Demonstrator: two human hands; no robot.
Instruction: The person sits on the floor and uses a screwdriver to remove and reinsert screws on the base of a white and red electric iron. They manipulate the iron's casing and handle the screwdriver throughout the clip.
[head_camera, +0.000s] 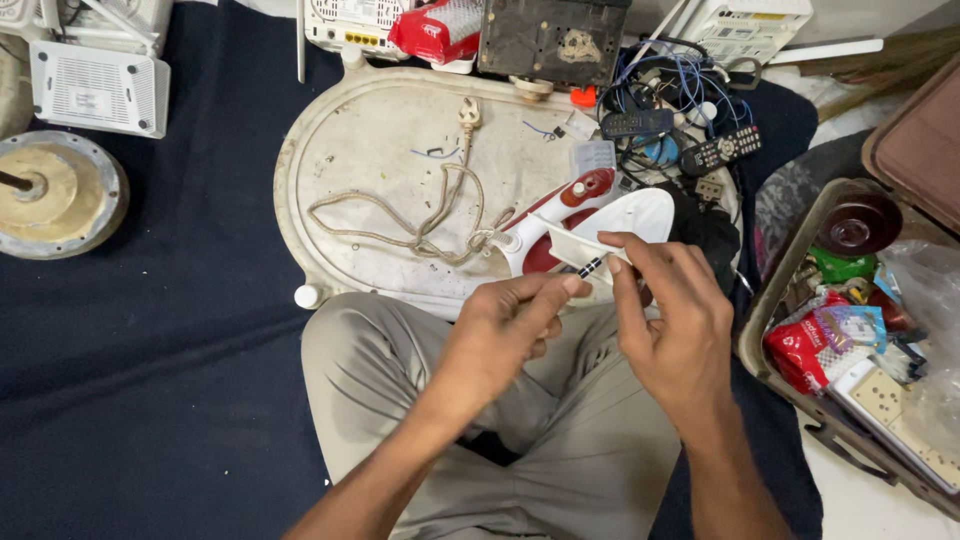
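Both grips pinch 1 thin dark rod (590, 267), left hand (505, 330) and right hand (675, 320), near a glossy red-and-white plastic iron (600, 215) on the scuffed oval surface (350, 150).

Both hands (600, 320) on small dark part (592, 267)

— What carries it all?
— A dark blue cloth (200, 330) spread on the floor.
— And directly on it?
— A worn white oval tray (330, 110), 1 round metal motor housing (60, 195), 1 white router (98, 90) and a cluttered box (800, 400).
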